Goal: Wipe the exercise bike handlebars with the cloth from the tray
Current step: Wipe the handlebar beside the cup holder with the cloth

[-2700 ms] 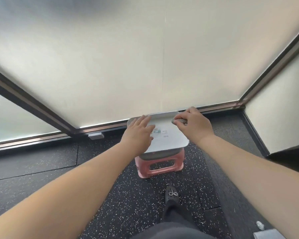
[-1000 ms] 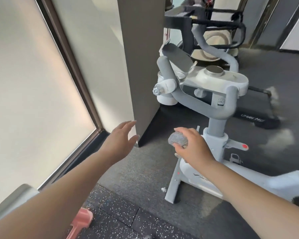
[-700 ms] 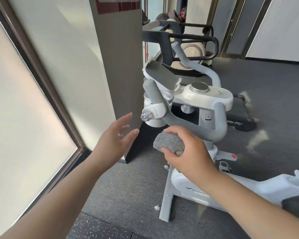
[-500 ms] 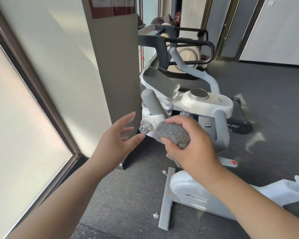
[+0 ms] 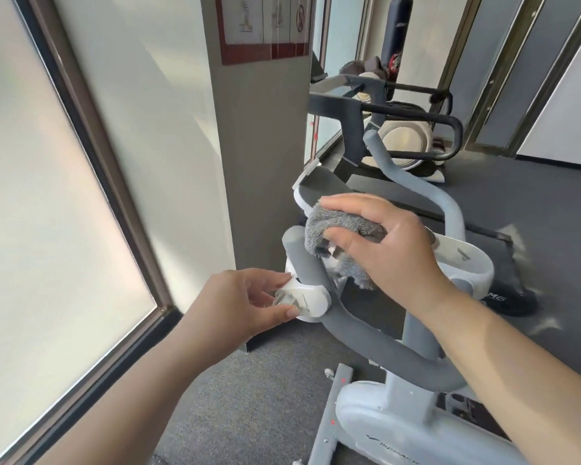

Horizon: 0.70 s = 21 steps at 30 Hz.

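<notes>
A white exercise bike (image 5: 383, 427) stands before me with grey padded handlebars (image 5: 359, 333). My right hand (image 5: 389, 250) grips a fluffy grey cloth (image 5: 336, 229) and holds it against the upper end of the left handlebar (image 5: 302, 260), beside the bike's dark screen holder (image 5: 319, 186). My left hand (image 5: 245, 303) pinches the white knob housing (image 5: 307, 302) clamped on that left handlebar, thumb below and fingers above. The right handlebar (image 5: 426, 203) curves up behind my right hand. The tray is out of view.
A grey pillar (image 5: 262, 156) with a red-framed notice (image 5: 265, 25) stands just left of the bike. Frosted windows (image 5: 47, 196) line the left wall. A black and white machine (image 5: 406, 129) stands behind the bike on grey carpet (image 5: 265, 397).
I turned from the tray on the pink stool to the bike. My right hand carried the cloth up onto the left handlebar, and my left hand closed on the white knob housing.
</notes>
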### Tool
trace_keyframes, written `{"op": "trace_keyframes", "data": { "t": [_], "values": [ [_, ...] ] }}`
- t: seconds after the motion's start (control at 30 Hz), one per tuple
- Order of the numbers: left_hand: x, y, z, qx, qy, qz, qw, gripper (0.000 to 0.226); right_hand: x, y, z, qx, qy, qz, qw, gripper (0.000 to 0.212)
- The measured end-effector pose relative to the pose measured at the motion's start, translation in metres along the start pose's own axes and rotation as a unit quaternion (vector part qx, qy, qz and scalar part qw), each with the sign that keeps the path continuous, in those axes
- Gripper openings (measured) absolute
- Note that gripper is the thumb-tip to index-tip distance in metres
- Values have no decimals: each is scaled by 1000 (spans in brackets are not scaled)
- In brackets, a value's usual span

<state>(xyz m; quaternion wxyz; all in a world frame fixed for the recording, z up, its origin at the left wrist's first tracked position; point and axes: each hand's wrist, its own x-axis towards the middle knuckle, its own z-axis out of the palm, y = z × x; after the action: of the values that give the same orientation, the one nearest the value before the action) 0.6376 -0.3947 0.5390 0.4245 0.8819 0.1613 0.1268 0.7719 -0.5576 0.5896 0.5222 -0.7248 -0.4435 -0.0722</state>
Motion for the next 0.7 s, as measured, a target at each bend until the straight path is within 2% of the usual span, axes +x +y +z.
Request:
{"op": "trace_keyframes", "data": {
  "t": [0.17,0.37,0.7],
  "values": [
    [-2,6,1,25,9,-10,1000,47,17,7,16,29,-89,-37,995,24],
    [-7,13,8,42,36,-30,998,45,4,23,9,63,-102,-75,990,26],
    [-14,24,14,84,71,-53,993,42,-22,42,-12,39,-136,-104,984,26]
  ]
}}
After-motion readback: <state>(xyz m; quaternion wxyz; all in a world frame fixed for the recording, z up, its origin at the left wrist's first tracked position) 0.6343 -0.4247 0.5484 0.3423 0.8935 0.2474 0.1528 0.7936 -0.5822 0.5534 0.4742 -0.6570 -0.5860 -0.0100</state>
